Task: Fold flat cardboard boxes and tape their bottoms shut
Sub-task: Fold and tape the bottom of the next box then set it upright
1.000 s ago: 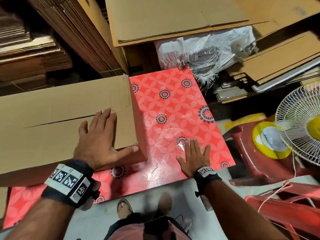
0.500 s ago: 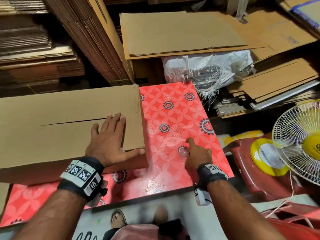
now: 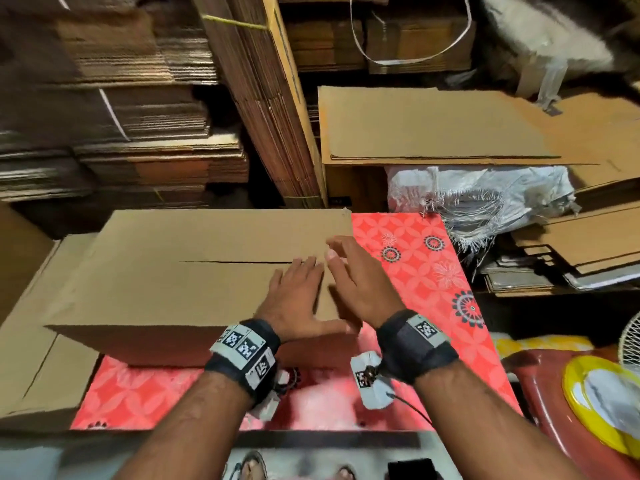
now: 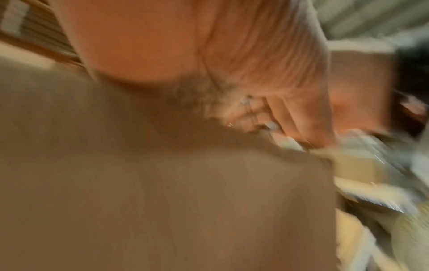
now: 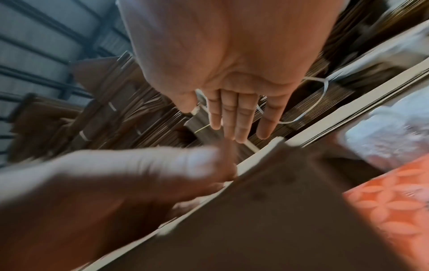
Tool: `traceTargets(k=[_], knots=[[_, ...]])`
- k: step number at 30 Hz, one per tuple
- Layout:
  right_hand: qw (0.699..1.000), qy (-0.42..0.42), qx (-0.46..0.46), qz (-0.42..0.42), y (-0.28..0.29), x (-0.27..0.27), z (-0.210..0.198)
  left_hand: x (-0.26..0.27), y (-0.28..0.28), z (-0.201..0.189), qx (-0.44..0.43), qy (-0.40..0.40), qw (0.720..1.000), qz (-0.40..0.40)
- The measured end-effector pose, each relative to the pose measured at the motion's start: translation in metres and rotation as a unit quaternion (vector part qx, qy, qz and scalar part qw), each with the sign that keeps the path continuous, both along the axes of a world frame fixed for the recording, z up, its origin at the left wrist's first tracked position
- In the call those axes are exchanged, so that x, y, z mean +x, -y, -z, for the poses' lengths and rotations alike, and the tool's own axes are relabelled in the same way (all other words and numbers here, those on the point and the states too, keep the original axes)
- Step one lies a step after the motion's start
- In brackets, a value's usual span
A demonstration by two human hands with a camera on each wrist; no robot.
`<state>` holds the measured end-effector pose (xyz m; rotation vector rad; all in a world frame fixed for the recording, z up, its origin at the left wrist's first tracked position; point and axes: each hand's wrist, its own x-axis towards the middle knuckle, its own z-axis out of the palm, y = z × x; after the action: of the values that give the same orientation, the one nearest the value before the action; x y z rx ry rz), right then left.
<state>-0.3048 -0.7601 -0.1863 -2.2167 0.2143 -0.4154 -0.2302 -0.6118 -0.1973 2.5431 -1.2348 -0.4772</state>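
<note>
A folded brown cardboard box stands on the red flowered table, its top flaps meeting along a dark seam. My left hand lies flat on the box's right end, fingers straight, thumb out toward the near edge. My right hand hovers just above the box's right edge, fingers straight and together, holding nothing. In the right wrist view the right hand is open above the box's edge. The left wrist view is blurred; the left palm is against the cardboard.
Stacks of flat cardboard fill the back and left. More flat sheets and a white woven sack lie behind the table. A red stool with a yellow tape roll and a fan are at the right.
My right hand left the red table, where it pointed at a spot, and rose leftward over the box's right end. The left hand stayed flat on the box. The head view tilted up.
</note>
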Motion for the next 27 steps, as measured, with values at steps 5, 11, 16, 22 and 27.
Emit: traceTargets(k=[5, 11, 16, 22, 27], knots=[[0.990, -0.070, -0.080, -0.096, -0.035, 0.019, -0.001, 0.057, -0.078, -0.034, 0.106, -0.016, 0.993, -0.042], [0.929, -0.186, -0.287, -0.139, -0.062, 0.058, -0.004, 0.111, -0.153, -0.043, 0.189, -0.010, 0.978, -0.090], [0.899, -0.280, -0.316, -0.114, -0.080, 0.084, -0.008, 0.133, -0.161, -0.053, 0.219, -0.031, 0.973, -0.064], [0.936, -0.218, -0.273, -0.033, -0.079, 0.087, -0.092, 0.113, -0.158, -0.100, 0.104, 0.153, 0.982, -0.048], [0.967, -0.079, -0.238, -0.034, -0.092, 0.096, -0.223, 0.069, -0.175, -0.130, 0.069, 0.232, 0.970, 0.014]])
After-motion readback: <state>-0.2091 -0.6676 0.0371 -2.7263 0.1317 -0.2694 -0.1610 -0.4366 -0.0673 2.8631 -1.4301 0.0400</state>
